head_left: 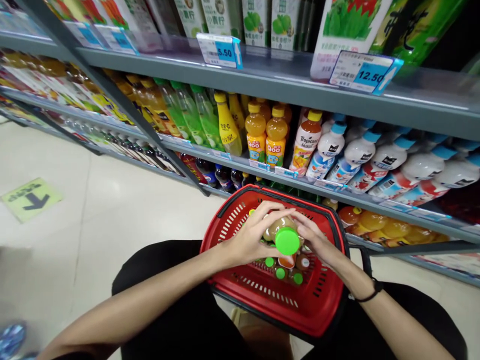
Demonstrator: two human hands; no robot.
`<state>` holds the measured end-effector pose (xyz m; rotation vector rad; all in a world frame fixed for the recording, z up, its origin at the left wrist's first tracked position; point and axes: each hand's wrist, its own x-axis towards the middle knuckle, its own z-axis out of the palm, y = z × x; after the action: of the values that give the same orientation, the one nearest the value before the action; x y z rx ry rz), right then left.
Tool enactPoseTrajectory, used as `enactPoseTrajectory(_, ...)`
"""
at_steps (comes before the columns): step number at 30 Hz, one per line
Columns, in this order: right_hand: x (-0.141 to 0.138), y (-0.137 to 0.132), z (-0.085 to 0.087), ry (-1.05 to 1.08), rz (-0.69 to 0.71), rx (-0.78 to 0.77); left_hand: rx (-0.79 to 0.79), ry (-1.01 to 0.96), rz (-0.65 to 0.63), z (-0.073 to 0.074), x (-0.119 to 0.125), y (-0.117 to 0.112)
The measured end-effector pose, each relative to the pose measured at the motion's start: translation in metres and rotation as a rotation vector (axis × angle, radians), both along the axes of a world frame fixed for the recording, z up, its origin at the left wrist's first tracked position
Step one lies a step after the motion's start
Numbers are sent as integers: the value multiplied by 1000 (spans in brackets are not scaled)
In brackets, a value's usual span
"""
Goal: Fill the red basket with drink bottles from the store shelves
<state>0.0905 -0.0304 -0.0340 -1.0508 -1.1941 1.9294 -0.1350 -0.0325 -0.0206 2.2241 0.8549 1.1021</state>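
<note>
I'm curling my left hand (255,234) around the left side of a green-capped bottle (285,239), and my right hand (317,241) is closing in against its right side. The bottle is tilting its cap toward me, above the red basket (311,317). Other bottles (280,273) are showing their caps below it, inside the basket. On the far side, shelves (262,82) are holding rows of drinks, with yellow-capped Qoo bottles (275,137) standing left of a Tropicana bottle (305,141).
</note>
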Motion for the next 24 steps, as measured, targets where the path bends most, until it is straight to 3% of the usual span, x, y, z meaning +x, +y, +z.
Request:
enactPoseTrajectory(5, 0, -2, -9, -104, 131, -20, 33, 126, -135, -1, 6, -4)
enactPoseTrajectory(13, 0, 1, 2, -54, 181, 223, 237, 183, -40, -10, 12, -15)
enactPoseTrajectory(24, 3, -1, -10, -136, 177, 154, 249, 204, -42, -15, 9, -17)
